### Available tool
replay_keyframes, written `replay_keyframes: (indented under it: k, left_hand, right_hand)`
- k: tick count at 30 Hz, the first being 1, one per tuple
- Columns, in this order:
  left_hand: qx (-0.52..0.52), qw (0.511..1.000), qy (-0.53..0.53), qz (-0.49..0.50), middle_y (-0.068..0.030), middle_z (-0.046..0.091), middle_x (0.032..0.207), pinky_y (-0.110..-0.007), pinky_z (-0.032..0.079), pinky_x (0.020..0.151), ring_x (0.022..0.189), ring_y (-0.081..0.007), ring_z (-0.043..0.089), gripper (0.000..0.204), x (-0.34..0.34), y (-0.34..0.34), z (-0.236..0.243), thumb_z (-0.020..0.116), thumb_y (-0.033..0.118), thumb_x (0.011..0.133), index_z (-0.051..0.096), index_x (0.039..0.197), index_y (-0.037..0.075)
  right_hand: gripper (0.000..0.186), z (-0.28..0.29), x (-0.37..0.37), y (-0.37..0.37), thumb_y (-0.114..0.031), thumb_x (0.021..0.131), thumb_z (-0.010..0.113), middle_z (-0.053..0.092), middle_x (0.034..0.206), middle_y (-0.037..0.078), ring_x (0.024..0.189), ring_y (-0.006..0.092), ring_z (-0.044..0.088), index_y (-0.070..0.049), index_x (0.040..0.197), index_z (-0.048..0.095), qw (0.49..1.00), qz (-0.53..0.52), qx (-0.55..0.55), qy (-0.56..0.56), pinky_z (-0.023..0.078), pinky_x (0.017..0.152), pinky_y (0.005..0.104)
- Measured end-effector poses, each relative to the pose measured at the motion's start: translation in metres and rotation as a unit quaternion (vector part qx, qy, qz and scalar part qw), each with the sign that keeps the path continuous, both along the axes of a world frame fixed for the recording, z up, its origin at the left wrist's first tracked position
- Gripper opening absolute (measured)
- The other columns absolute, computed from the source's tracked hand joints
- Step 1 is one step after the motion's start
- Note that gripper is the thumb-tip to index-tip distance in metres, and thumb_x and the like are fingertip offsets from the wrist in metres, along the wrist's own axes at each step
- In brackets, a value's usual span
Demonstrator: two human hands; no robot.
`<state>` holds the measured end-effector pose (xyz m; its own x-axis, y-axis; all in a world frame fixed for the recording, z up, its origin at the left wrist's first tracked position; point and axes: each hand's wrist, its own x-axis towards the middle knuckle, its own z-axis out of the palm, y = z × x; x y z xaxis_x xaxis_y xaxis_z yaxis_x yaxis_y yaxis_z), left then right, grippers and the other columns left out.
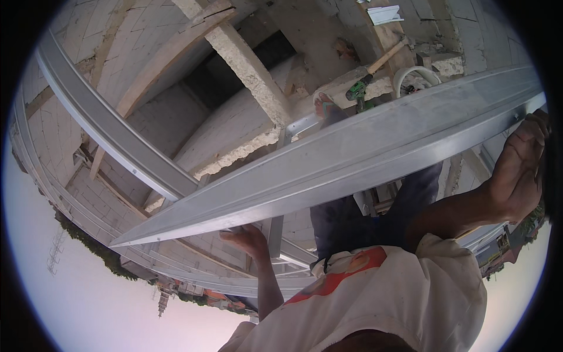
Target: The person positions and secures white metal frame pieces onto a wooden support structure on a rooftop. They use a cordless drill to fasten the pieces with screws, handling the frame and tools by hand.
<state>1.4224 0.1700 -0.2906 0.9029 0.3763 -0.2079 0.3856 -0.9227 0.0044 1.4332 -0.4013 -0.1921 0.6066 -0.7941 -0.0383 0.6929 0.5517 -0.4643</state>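
Note:
A long silver metal channel (340,152) runs diagonally across the view, from low left to the upper right. My left hand (246,240) is closed at its lower edge, left of centre, with the fingertips partly hidden by the metal. My right hand (525,158) grips the channel near its right end, fingers wrapped on the edge. A second metal channel (111,120) slopes down from the upper left and meets the long one from behind. My sandalled foot (325,105) is just beyond the channel, and my dark-trousered legs (334,223) show below it.
Beyond the channel, a green cordless drill (356,89), a wooden-handled tool (384,58) and a white bucket (419,75) sit by a rough concrete ledge. A concrete beam (246,70), timber planks (158,76) and block walls lie below. More rails, rooftops and sky fill the curved rim.

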Motion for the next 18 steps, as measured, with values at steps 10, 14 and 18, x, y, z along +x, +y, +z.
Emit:
replay_keyframes:
  k: [10,14,18]
  left_hand:
    - [-0.014,0.995,0.045,0.085,-0.041,0.046,0.129,-0.058,0.055,0.094,0.12,-0.0526,0.058,0.079,0.017,-0.048,0.015,0.068,0.03,0.101,0.019,0.141,-0.017]
    - [-0.017,0.996,0.086,0.031,-0.0396,0.047,0.129,-0.056,0.056,0.092,0.114,-0.0525,0.061,0.08,0.026,-0.03,0.017,0.068,0.026,0.1,0.017,0.141,-0.019]
    - [0.131,0.944,0.219,-0.211,-0.0287,0.06,0.116,-0.049,0.057,0.086,0.109,-0.0483,0.065,0.06,0.017,-0.009,0.038,0.071,0.024,0.097,0.043,0.134,-0.015]
  right_hand:
    - [0.054,0.007,-0.037,0.019,-0.039,0.114,0.036,0.068,0.11,0.018,0.085,0.0241,0.066,0.006,0.136,0.056,0.974,0.148,0.046,0.163,0.055,0.077,0.038]
    - [0.04,0.035,-0.067,0.016,-0.031,0.107,0.058,0.07,0.095,0.014,0.074,0.0216,0.068,0.006,0.119,0.067,0.933,0.261,-0.041,0.245,0.054,0.067,0.0309]
    - [0.035,0.041,-0.111,-0.049,-0.031,0.101,0.069,0.068,0.077,0.009,0.068,0.0192,0.067,0.004,0.097,0.074,0.923,0.276,-0.203,0.175,0.052,0.061,0.0318]
